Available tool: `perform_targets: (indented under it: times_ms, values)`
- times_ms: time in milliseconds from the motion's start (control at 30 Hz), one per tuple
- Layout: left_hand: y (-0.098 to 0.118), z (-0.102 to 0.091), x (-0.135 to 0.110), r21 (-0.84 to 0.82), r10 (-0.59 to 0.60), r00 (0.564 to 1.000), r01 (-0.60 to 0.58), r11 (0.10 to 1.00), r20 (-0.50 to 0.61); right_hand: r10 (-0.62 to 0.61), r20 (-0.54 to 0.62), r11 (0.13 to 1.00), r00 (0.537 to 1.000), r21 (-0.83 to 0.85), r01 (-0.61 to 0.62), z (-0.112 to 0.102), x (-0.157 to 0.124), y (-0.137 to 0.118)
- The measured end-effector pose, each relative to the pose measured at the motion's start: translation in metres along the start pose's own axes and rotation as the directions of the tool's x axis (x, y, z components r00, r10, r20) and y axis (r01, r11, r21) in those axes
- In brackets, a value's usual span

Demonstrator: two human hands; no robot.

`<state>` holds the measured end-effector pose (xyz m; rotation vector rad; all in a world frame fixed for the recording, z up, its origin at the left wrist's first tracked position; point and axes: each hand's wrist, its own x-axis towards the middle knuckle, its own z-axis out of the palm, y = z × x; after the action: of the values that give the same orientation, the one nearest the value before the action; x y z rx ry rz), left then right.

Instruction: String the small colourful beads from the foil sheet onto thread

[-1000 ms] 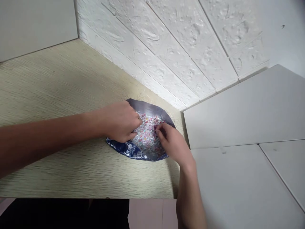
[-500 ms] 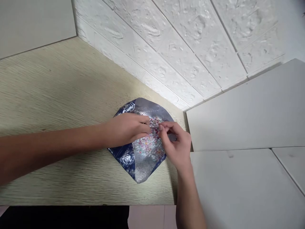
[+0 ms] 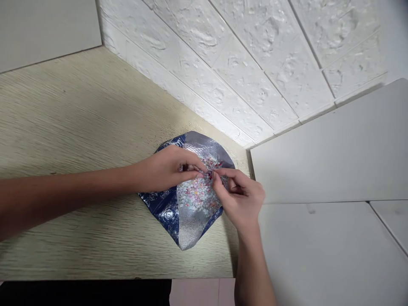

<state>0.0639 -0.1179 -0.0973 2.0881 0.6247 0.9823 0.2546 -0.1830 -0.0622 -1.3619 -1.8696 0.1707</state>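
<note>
Small beads (image 3: 200, 195) in white, pink, red and pale blue lie heaped on a silver-lined sheet (image 3: 188, 233) with a dark blue patterned side, spread on the wooden table. My left hand (image 3: 174, 168) reaches in from the left over the beads, thumb and forefinger pinched together low above the pile. What they hold is too small to make out. Opposite it, my right hand (image 3: 240, 193) pinches a thin pale strand (image 3: 213, 171) between thumb and forefinger. The two sets of fingertips almost meet over the heap.
The pale wooden table (image 3: 79, 127) ends at a front edge below the sheet. A white brick-patterned wall (image 3: 223, 72) rises behind it. White panels (image 3: 318, 170) stand close on the right, and another panel (image 3: 47, 29) is at the upper left.
My left hand has lifted out of the beads, and its fingertips have closed into a pinch near the right ones. My right hand has shifted slightly right and down, still pinching.
</note>
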Motion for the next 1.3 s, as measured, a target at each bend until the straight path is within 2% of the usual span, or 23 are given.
perform_targets:
  times_ms: [467,767,1300]
  values:
    - [-0.0028,-0.0003,-0.0004,0.044,0.046,0.999,-0.046,0.998,-0.008,-0.009,0.009,0.999,1.000,-0.053,0.010,-0.0014,-0.0016,-0.0003]
    - [-0.0012,-0.0007,0.0002,0.016,0.040,0.998,-0.040,0.999,0.040,-0.008,0.078,0.999,0.997,-0.030,0.010,-0.0001,-0.0019,0.0008]
    - [-0.0039,0.0012,-0.0003,0.006,0.023,0.999,-0.023,1.000,0.038,-0.041,0.050,0.998,0.998,-0.036,0.043,-0.0013,-0.0014,-0.0012]
